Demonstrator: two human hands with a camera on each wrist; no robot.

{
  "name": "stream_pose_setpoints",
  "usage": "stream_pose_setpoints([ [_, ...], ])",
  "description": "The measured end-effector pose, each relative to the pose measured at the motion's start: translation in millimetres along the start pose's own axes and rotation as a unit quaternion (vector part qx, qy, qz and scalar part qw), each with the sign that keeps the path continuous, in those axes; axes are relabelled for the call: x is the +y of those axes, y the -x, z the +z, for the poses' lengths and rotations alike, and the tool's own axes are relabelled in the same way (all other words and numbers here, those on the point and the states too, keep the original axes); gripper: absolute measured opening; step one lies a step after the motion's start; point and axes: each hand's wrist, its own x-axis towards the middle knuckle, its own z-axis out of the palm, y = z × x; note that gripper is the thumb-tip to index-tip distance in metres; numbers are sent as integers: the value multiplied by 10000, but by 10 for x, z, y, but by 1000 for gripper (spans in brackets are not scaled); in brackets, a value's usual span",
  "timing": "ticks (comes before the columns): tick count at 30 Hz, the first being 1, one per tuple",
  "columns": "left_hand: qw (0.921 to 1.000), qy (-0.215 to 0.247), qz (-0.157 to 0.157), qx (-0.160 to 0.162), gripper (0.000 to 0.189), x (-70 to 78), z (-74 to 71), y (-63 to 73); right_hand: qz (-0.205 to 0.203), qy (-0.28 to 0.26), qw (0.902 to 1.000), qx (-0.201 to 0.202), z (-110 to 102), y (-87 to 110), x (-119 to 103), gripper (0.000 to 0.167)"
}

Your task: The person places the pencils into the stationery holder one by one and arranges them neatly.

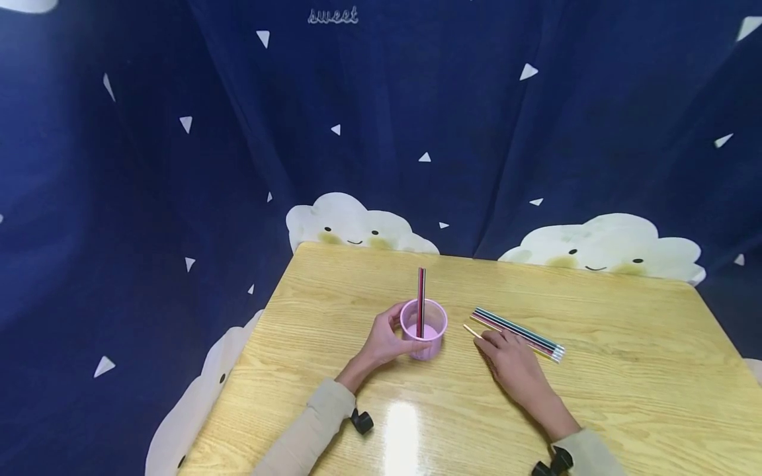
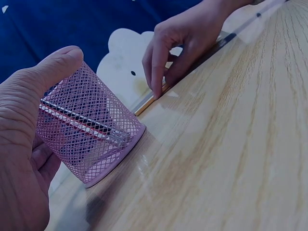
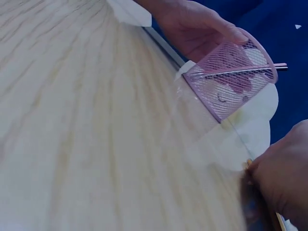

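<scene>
Gripping a pink mesh cup from its left side, the left hand has its thumb laid across the front wall and its fingers bent round the far side, clamped on it. The cup stands upright on the wooden tabletop, and striped pencils lean inside it, their upper ends rising past the rim (the left wrist view shows red and dark stripes through the mesh). To the right of the cup, apart from it, the tip of a yellow pencil points out from the right hand, whose thumb and fingertips are together, pinching it close to the tabletop. Beside that hand, and partly covered by it, lies a row of pencils, side by side and slanting, mostly dark with some reddish and yellow, their pale ends at the right.
</scene>
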Motion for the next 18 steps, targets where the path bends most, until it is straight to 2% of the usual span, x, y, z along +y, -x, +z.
stream_pose_setpoints([
  [7, 10000, 19, -7, 30, 81, -19, 1, 9, -119, -188, 9991, 353, 44, -24, -17, 20],
  [11, 10000, 41, 33, 38, 81, -34, 1, 13, -142, -353, 9981, 476, 60, -23, -11, 22],
  [15, 9999, 81, 57, 35, 80, -31, -2, 9, -98, -433, 9983, 385, 48, -24, -3, 26],
  [18, 10000, 63, 26, 22, 80, -20, -5, 3, 51, -483, 9987, 172, 15, -38, 1, 29],
])
